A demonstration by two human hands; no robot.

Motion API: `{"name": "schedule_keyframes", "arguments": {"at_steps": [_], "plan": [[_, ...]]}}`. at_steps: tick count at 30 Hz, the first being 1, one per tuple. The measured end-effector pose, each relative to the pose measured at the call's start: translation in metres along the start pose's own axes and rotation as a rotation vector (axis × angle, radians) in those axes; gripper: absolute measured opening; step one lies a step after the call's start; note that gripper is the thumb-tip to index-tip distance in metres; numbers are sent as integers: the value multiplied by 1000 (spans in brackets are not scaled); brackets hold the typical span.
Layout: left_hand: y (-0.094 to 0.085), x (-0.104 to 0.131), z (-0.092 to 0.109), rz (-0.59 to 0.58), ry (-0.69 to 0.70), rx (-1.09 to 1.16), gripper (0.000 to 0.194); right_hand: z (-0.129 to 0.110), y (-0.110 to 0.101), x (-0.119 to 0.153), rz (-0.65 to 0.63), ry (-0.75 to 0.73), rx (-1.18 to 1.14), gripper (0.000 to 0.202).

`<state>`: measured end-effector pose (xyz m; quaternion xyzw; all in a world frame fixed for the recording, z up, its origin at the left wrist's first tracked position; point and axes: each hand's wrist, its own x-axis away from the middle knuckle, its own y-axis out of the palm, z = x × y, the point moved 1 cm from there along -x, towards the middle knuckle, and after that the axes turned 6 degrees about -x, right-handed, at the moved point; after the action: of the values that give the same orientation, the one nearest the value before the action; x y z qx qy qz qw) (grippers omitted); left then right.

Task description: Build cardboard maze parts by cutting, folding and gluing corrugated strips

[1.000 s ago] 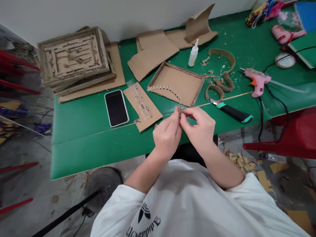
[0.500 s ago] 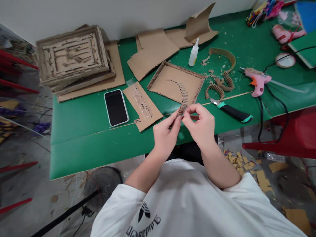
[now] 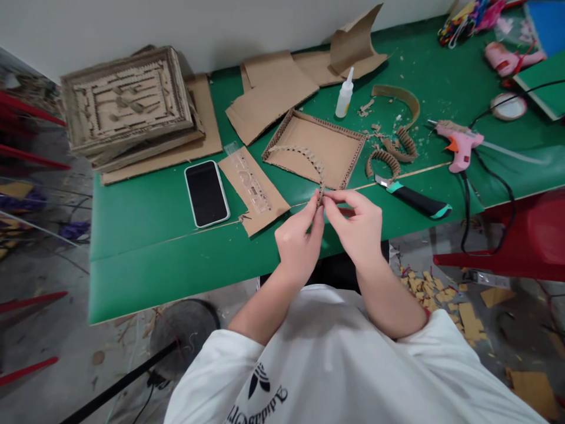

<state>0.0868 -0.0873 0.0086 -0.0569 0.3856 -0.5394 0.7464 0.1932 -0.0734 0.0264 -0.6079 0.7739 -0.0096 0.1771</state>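
Observation:
A thin corrugated cardboard strip [image 3: 308, 154] curves up and to the left from my fingers, over a shallow cardboard tray [image 3: 339, 144]. My left hand [image 3: 300, 235] pinches its near end between thumb and fingers. Fingertip to fingertip with it, my right hand [image 3: 356, 227] is closed on the same end of the strip. The exact grip is partly hidden by the fingers. Right of the tray lie curled corrugated strips [image 3: 383, 160] and a utility knife [image 3: 415, 198] with a black and teal handle.
On the green table [image 3: 145, 253] are a phone [image 3: 207, 193], a clear ruler [image 3: 251, 182] on cardboard, a glue bottle [image 3: 345, 97] and a pink glue gun [image 3: 462, 144] with its cable. Stacked cardboard trays [image 3: 128, 100] stand at the back left. Cardboard sheets [image 3: 273, 88] lie along the wall.
The strip has turned and swung left, so its corrugated edge shows more plainly. Both hands have shifted slightly left, with the right fingers now closer against the left ones.

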Motion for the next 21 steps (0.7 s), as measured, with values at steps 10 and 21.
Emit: {"name": "schedule_keyframes", "arguments": {"at_steps": [10, 21], "plan": [[9, 3, -10, 61, 264, -154, 31, 10, 1, -7, -29, 205, -232, 6], [8, 5, -8, -130, -328, 359, 26, 13, 1, -9, -50, 236, -228, 6]]}}
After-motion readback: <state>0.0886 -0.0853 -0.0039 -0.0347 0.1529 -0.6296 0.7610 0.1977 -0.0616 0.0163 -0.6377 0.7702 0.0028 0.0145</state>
